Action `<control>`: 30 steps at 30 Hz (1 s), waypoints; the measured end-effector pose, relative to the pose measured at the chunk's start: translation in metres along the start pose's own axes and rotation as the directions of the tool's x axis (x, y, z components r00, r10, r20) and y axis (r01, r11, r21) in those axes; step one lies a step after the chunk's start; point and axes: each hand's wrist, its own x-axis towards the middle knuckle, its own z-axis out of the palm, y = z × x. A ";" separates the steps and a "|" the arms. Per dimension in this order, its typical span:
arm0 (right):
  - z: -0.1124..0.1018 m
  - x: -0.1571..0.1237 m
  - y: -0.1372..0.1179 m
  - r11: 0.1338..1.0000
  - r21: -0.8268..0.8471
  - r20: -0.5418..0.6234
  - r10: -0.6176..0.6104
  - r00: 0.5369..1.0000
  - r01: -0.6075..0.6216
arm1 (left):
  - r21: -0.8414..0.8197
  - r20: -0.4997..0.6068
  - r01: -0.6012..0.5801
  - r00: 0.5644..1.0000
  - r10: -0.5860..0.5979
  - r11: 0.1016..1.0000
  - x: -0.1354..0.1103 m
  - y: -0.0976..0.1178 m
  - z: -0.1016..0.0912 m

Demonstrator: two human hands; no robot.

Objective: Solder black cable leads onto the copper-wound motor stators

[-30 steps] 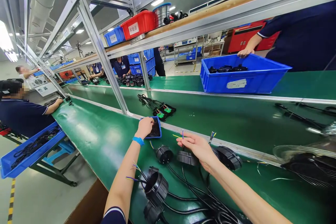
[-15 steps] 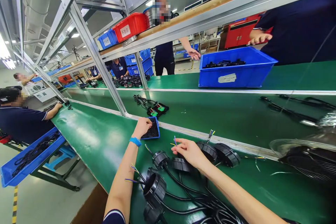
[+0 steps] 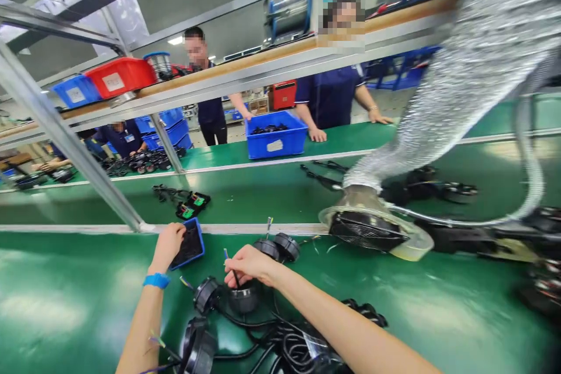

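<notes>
My left hand [image 3: 170, 243], with a blue band at its wrist, reaches over the left side of a small blue tray [image 3: 201, 248] of thin black parts. Its fingers are bent together at the tray; whatever they pinch is hidden. My right hand [image 3: 250, 265] is closed on a black cable [image 3: 236, 277], whose coloured wire ends stick up above the fingers. This cable rises out of a round black housing [image 3: 243, 300]. Beside it lies another black housing [image 3: 205, 295] with wires coming out, and a larger one [image 3: 198, 346] sits nearer to me.
Coiled black cables [image 3: 298, 347] lie in front of me. A fume hood [image 3: 368, 231] on a silver duct [image 3: 421, 111] stands at right. Green-lit parts [image 3: 193, 204] rest beyond the rail. Two people stand across the bench by a blue bin [image 3: 277, 146].
The view has swung to the right, bringing the duct and hood into sight. My left hand stays at the tray. My right hand remains at the wires of the same housing.
</notes>
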 end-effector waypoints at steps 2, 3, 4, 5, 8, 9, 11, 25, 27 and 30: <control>-0.001 0.003 0.001 1.000 0.008 0.002 -0.007 1.000 0.007 | 0.041 -0.023 -0.035 0.999 0.036 0.999 0.003 -0.005 0.002; 0.000 0.004 0.001 1.000 0.018 -0.002 -0.023 1.000 0.024 | 0.050 -0.033 -0.051 0.998 0.053 0.997 0.004 -0.007 0.003; 0.001 0.005 0.001 0.998 0.032 -0.013 -0.050 0.999 0.050 | 0.049 -0.039 -0.063 0.997 0.065 0.997 0.005 -0.009 0.004; 0.002 0.006 0.001 0.995 0.048 -0.033 -0.084 0.996 0.086 | 0.043 -0.043 -0.069 0.997 0.071 0.997 0.006 -0.010 0.004; 0.004 0.007 -0.004 0.973 0.063 -0.127 -0.212 0.969 0.221 | -0.008 -0.024 -0.037 0.999 0.037 0.999 0.007 -0.010 0.003; 0.004 0.007 -0.005 0.962 0.049 -0.163 -0.258 0.952 0.269 | -0.034 -0.015 -0.014 1.000 0.013 0.999 0.008 -0.009 0.002; 0.002 0.007 -0.008 0.936 -0.008 -0.222 -0.345 0.912 0.352 | -0.091 -0.011 0.030 0.999 -0.031 0.995 0.007 -0.004 0.000; -0.009 0.019 0.004 0.809 -0.415 -0.199 -0.528 0.825 0.417 | -0.775 0.198 0.075 0.972 0.128 0.628 -0.015 0.066 -0.005; -0.009 0.018 0.005 0.795 -0.450 -0.190 -0.530 0.827 0.406 | -0.840 0.244 0.097 0.946 0.212 0.533 -0.020 0.078 0.000; -0.009 0.018 0.004 0.770 -0.500 -0.176 -0.537 0.825 0.395 | -0.871 0.271 0.143 0.938 0.217 0.470 -0.023 0.088 0.003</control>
